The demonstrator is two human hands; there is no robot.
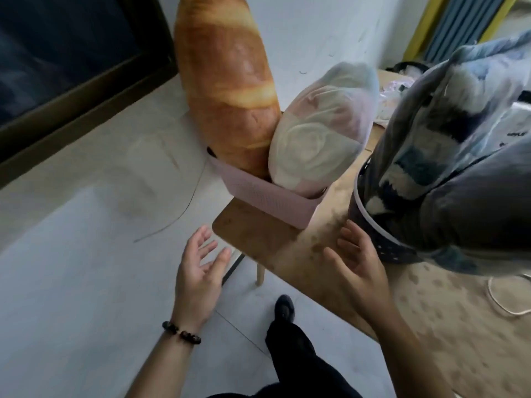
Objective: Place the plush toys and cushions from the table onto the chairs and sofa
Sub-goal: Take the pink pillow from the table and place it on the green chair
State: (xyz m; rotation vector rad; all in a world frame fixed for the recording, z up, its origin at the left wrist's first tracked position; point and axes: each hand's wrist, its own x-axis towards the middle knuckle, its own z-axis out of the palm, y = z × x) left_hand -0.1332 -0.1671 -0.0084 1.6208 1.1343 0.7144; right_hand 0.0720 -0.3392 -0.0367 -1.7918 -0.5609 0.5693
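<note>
A long bread-shaped cushion [227, 79] stands upright in a pink basket [267, 196] at the near-left corner of the wooden table [324, 254]. A pale plush in a clear bag [321, 130] leans beside it in the same basket. To the right, a grey-blue plush toy [459, 156] sticks out of a dark dotted bin [382, 239]. My left hand [198, 274] hovers open off the table's corner, below the basket. Over the tabletop my right hand [359, 265] is open, fingers close to the dark bin. Neither hand holds anything.
A dark-framed panel [71, 67] lies at the upper left above the pale tiled floor [86, 254]. A thin cable [184, 208] trails on the floor. My foot [284, 308] stands beside the table edge. More bagged items [393, 93] lie at the table's far side.
</note>
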